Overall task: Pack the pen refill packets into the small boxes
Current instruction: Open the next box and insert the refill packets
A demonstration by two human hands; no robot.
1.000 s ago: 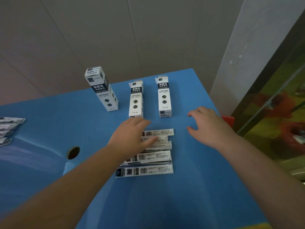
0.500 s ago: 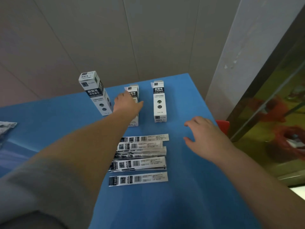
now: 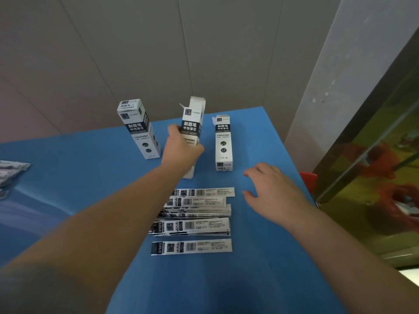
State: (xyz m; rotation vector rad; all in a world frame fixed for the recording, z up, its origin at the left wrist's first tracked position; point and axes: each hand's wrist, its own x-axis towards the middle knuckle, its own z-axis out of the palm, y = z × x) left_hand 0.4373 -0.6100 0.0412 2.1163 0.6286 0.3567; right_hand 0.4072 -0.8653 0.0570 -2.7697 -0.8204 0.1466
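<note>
Three tall white small boxes with dark labels are on the blue table. My left hand (image 3: 181, 148) grips the middle box (image 3: 192, 123) and holds it tilted, its top flap open and its lower end near the table. The left box (image 3: 138, 130) stands upright; the right box (image 3: 223, 141) lies flat with its flap open. Several pen refill packets (image 3: 195, 220) lie in a row in front of the boxes. My right hand (image 3: 272, 191) hovers open just right of the packets, holding nothing.
The blue table (image 3: 260, 279) ends at its right edge near a white pillar (image 3: 340, 87) and a glass pane. More packets (image 3: 9, 171) lie at the far left edge. A red object (image 3: 308, 180) sits just beyond the table's right edge.
My left hand left the packets, reached forward, closed on the middle box and lifted its top end off the table. My right hand stayed near the packets' right side.
</note>
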